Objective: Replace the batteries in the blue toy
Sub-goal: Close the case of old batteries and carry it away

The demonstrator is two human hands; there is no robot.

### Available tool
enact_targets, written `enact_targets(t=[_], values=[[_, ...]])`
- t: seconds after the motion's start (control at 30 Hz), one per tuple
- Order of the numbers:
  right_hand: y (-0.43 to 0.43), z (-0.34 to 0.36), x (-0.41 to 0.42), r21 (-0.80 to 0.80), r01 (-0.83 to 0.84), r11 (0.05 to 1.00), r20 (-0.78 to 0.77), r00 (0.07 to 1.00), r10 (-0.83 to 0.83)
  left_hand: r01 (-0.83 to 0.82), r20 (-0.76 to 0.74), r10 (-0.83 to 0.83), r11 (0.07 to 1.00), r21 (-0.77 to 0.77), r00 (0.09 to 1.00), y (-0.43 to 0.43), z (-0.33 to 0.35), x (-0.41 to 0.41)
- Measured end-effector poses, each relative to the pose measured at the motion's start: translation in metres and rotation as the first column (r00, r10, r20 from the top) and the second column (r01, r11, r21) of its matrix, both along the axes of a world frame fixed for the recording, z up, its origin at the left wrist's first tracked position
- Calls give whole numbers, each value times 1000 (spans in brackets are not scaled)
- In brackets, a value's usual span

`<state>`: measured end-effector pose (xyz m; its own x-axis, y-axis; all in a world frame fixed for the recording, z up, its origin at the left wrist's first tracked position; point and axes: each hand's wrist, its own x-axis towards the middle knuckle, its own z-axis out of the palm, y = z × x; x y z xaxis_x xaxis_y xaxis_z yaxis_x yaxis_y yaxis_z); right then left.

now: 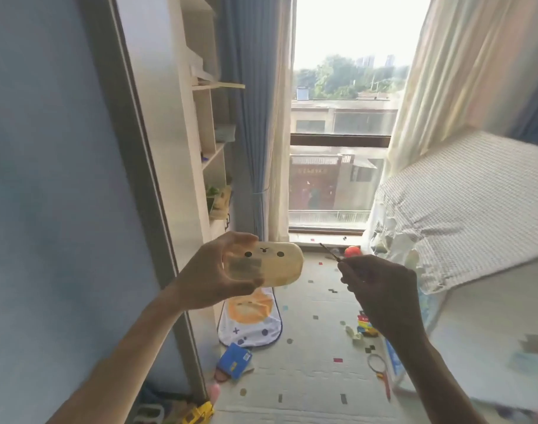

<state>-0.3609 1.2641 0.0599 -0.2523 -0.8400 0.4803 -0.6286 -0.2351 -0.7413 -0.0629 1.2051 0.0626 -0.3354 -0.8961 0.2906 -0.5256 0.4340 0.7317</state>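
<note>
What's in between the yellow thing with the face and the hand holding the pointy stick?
In the head view nothing is held between the yellow case and the right hand. Only the thin tool's tip pokes into that gap, with floor mat behind.

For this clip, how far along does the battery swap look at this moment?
Early stage. Done: the tools look gathered. The left hand holds up a tan oval case with a printed face; the right hand pinches a thin screwdriver, its tip apart from the case. In hand: only this preparation. Left: everything on the blue toy, which lies untouched on the floor mat. No batteries are visible.
</note>
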Motion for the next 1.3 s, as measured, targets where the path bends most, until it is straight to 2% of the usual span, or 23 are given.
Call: enact_targets(t=[0.13, 0.27, 0.7, 0.77, 1.0, 1.3], values=[[-61, -3, -31, -24, 36, 999, -72, 997, -37, 23, 1, -23, 999, -34, 1000, -69, 0, -34], [-136, -10, -51, -33, 55, 998, -63, 996, -57, 47, 23, -46, 997, -56, 999, -148, -6, -54], [-453, 1, -94, -43, 97, 994, -111, 989, -101, 124, -67, -127, 991, -47, 990, -474, 5, -93], [-500, 3, -101, -19, 92, 996, -79, 993, -93, 126, -69, -128, 991, -36, 989, -522, 7, -99], [-677, -2, -136, -33, 84, 996, -104, 991, -87, 116, -73, -117, 993, -22, 990, -698, -5, -133], [-929, 16, -194, -45, -39, 998, -46, 998, 37, 33, -87, -35, 999, -26, 996, -925, 1, -185]])
